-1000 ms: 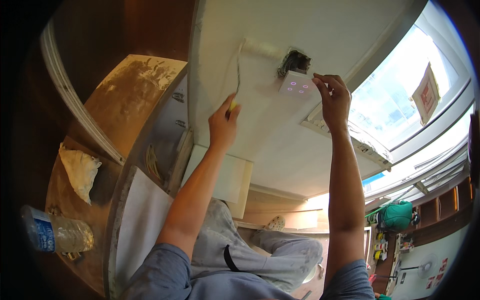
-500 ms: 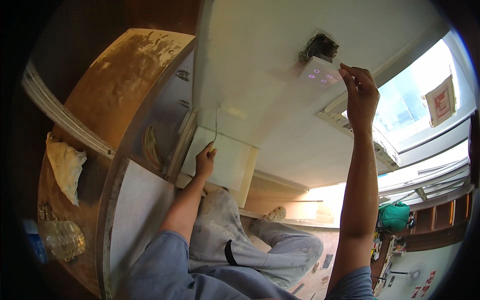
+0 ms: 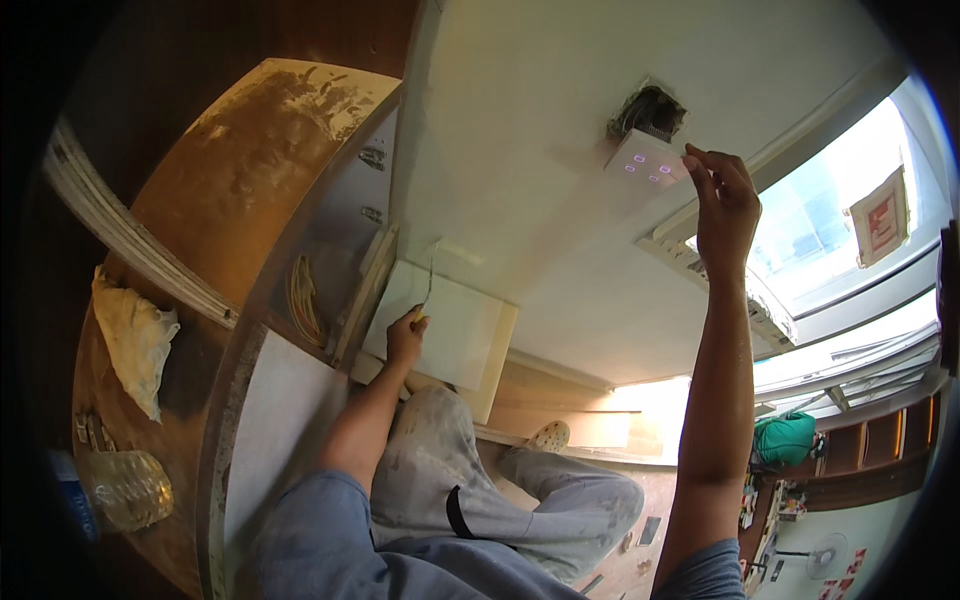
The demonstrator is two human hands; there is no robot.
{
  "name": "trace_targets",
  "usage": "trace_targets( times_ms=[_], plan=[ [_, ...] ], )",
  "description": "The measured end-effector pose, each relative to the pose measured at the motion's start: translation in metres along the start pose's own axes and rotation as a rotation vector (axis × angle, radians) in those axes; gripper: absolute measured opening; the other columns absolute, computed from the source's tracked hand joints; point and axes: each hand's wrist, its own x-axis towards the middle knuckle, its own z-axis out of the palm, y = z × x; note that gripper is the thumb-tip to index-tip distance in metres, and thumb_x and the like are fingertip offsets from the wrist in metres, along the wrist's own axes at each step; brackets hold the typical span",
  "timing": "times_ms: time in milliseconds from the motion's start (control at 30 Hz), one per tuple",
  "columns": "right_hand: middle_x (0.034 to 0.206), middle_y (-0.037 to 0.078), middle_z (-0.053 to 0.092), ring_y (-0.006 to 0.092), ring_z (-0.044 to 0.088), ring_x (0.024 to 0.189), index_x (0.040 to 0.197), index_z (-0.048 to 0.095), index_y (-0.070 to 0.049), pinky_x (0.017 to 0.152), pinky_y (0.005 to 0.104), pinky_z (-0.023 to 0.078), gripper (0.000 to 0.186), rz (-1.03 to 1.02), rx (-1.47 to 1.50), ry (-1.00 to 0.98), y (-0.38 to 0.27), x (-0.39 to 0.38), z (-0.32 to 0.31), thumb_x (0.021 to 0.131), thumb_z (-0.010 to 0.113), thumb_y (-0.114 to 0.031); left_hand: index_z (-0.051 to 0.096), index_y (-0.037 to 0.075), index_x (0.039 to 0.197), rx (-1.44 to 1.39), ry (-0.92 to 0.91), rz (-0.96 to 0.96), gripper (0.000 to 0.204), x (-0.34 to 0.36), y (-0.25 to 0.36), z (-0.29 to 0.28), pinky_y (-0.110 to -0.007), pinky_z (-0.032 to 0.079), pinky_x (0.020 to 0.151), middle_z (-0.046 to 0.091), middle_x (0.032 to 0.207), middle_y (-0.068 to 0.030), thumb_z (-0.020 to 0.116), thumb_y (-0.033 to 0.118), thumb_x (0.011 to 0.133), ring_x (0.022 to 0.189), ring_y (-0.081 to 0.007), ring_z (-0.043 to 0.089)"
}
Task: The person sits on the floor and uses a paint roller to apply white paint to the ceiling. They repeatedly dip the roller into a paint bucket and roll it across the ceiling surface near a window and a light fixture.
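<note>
The left hand [image 3: 405,338] grips the paint roller [image 3: 431,278], its wire pointing up beyond the fingers, its sleeve lying crosswise to their upper right. The right hand [image 3: 726,195] pinches the switch panel [image 3: 645,166], left of its fingertips. A second ago the roller was beside the wall hole [image 3: 652,108]; now it sits well below.

window [image 3: 815,205] overexposed, right | left side dim | soft shadow on wall [image 3: 500,150] | rim bowed, black
</note>
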Motion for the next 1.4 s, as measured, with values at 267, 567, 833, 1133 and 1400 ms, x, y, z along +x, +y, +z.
trace_targets(
  times_ms=[267,567,833,1133,1400],
  plan=[
    [0.101,0.002,0.075,0.014,0.052,0.079,0.108,0.083,-0.009,0.076,0.0301,0.047,0.021,0.004,0.011,0.006,0.002,-0.001,-0.002,0.094,0.08,-0.025,0.064,0.009,0.146,-0.288,0.035,0.314,0.044,-0.015,0.129,-0.019,-0.025,0.042,0.063,0.049,0.074,0.0008,0.071,0.02,0.104,0.067,-0.0098,0.041],
    [0.102,0.003,0.075,0.0152,0.052,0.08,0.11,0.083,-0.01,0.077,0.0311,0.048,0.022,0.053,0.005,-0.002,-0.002,-0.004,-0.005,0.094,0.08,-0.025,0.062,0.011,0.148,-0.422,0.034,0.391,0.047,-0.017,0.254,-0.042,-0.024,0.04,0.064,0.048,0.076,0.0026,0.073,0.019,0.102,0.067,-0.01,0.037],
    [0.103,0.003,0.075,0.0172,0.054,0.081,0.109,0.082,-0.01,0.076,0.0324,0.049,0.021,0.026,-0.008,-0.007,-0.008,-0.005,-0.006,0.095,0.078,-0.026,0.061,0.011,0.15,-0.417,0.059,0.336,0.049,-0.007,0.175,-0.032,-0.023,0.039,0.062,0.047,0.077,0.0042,0.072,0.022,0.103,0.067,-0.0067,0.036],
    [0.1,0.003,0.075,0.0143,0.05,0.077,0.11,0.082,-0.009,0.075,0.0296,0.046,0.022,-0.007,-0.006,0.002,-0.005,-0.008,-0.008,0.097,0.077,-0.025,0.062,0.012,0.148,-0.494,0.137,0.502,0.048,0.001,0.291,-0.059,-0.023,0.036,0.059,0.044,0.075,0.0057,0.073,0.025,0.103,0.065,-0.0065,0.035],
    [0.102,0.002,0.075,0.0168,0.056,0.081,0.106,0.083,-0.012,0.075,0.0329,0.049,0.019,0.032,-0.004,0.007,-0.008,-0.01,-0.008,0.094,0.08,-0.027,0.063,0.014,0.148,-0.47,0.103,0.445,0.048,0.0,0.296,-0.058,-0.024,0.039,0.06,0.05,0.076,0.0044,0.073,0.023,0.102,0.065,-0.0062,0.038]
  ],
)
